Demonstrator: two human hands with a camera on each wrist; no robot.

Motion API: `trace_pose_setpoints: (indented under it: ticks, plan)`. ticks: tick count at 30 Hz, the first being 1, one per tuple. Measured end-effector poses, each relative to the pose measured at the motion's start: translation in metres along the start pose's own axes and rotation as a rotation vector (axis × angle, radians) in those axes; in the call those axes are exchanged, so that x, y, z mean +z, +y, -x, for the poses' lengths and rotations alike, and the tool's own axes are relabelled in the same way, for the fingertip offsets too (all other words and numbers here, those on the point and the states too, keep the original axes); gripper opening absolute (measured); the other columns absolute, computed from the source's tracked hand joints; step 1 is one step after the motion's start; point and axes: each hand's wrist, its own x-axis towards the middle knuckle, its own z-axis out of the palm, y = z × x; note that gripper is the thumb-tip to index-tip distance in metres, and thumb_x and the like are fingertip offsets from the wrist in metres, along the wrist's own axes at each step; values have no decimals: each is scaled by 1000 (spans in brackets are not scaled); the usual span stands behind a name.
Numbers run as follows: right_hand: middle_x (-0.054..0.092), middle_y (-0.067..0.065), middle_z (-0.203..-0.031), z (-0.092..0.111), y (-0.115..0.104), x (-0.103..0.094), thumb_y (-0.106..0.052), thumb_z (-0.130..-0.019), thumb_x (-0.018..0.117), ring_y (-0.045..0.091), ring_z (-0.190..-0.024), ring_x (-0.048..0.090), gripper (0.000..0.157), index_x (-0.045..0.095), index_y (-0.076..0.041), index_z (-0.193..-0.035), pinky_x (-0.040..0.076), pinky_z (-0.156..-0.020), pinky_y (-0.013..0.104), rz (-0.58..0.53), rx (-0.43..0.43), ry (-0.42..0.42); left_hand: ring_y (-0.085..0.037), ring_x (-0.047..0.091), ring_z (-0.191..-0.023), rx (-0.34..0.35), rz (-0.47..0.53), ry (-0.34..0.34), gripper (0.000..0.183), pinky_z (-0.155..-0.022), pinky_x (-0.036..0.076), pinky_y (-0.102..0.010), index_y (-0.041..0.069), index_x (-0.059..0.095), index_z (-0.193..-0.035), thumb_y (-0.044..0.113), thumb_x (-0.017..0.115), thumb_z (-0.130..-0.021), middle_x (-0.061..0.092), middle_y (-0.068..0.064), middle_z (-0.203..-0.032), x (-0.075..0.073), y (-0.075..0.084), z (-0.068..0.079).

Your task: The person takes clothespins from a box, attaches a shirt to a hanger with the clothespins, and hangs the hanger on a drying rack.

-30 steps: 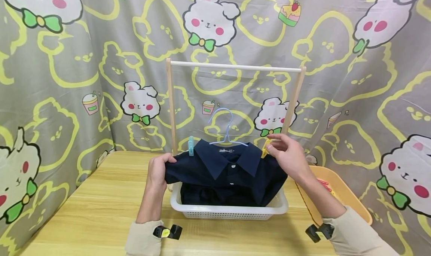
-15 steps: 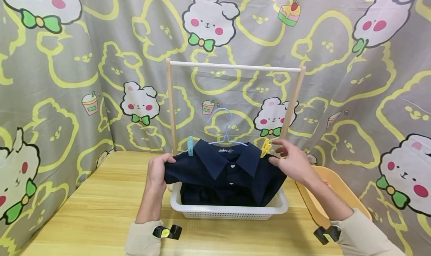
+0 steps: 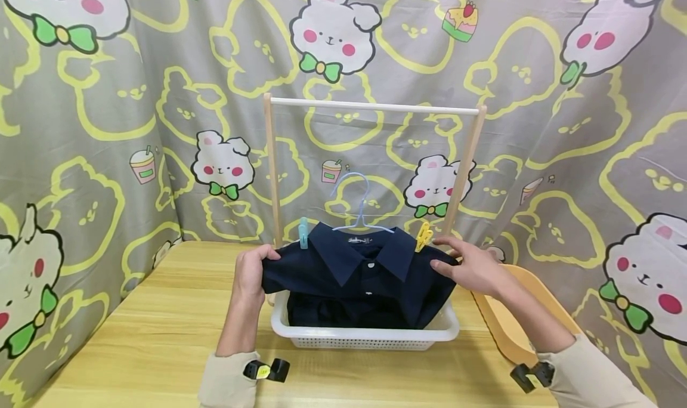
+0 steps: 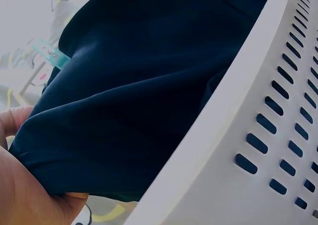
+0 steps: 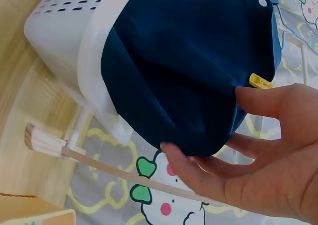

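Note:
A dark navy collared shirt [image 3: 370, 294] sits on a light blue hanger [image 3: 361, 208], its lower part bunched inside a white perforated basket [image 3: 365, 336]. My left hand [image 3: 251, 274] grips the shirt at its left shoulder, thumb on top. Around the right shoulder edge, my right hand [image 3: 472, 265] is spread with thumb and fingers apart; in the right wrist view its thumb and fingertips reach the cloth. A teal clothespin [image 3: 303, 234] stands clipped on the left shoulder beside the collar. On the right shoulder is a yellow clothespin [image 3: 423, 237].
Behind the basket rises a small rack with a white crossbar [image 3: 376, 105] and wooden posts [image 3: 466, 163]. An orange tray [image 3: 507, 330] lies at the right, partly under my right forearm. A patterned curtain [image 3: 257, 116] surrounds the wooden table [image 3: 161, 324].
My right hand has let go of the yellow clothespin, which stays on the shirt. It has moved down and right to the shoulder edge. My left hand keeps its grip.

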Motion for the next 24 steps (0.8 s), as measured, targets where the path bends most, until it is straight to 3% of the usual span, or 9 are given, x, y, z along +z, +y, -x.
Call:
trace_pose_setpoints:
  ticks: [1,3,4,6,11,16,24]
  plan:
    - [58,30,-135,0,1,1,-42,-98,63,46,-122,58,60,48,-11,-147,22,-106,72,-19,-2,-12,-22,58,-73,0,-3,0,24,-68,52,-30,13,68,-58,4,62,-79,58,2,-66,0,0,0]
    - [55,32,-137,0,3,2,-41,-99,63,44,-118,61,60,47,-9,-147,43,-104,59,-63,1,-32,-23,58,-75,1,-7,-2,23,-69,52,-30,13,68,-59,4,62,-79,58,1,-67,0,0,1]
    - [54,34,-137,0,5,3,-39,-99,63,42,-115,64,59,47,-9,-147,53,-95,52,-92,5,-41,-23,58,-75,1,-8,-1,23,-69,52,-30,12,68,-58,4,62,-79,58,1,-67,1,0,1]
    - [51,35,-139,0,6,4,-38,-100,62,37,-105,68,58,47,-7,-146,61,-76,43,-142,16,-59,-23,58,-74,1,-11,1,23,-68,52,-30,13,68,-58,4,62,-79,57,1,-67,1,-1,1]
    - [49,36,-139,-1,7,6,-38,-101,62,27,-92,70,55,49,-5,-143,62,-73,38,-211,43,-67,-21,58,-72,-3,-3,5,24,-67,53,-30,13,66,-57,4,62,-78,58,2,-67,0,-1,0]
    - [49,37,-137,-2,8,14,-35,-101,62,26,-87,72,53,51,0,-138,62,-75,38,-265,64,-13,-21,58,-71,0,2,1,24,-67,52,-30,13,66,-57,3,62,-78,58,2,-66,0,-1,0]
    - [65,22,-112,-6,6,26,-32,-99,65,24,-91,68,40,61,0,-123,62,-77,37,-282,67,84,-21,58,-71,4,-9,-6,23,-67,52,-29,13,67,-58,4,62,-79,57,2,-66,-2,0,0]
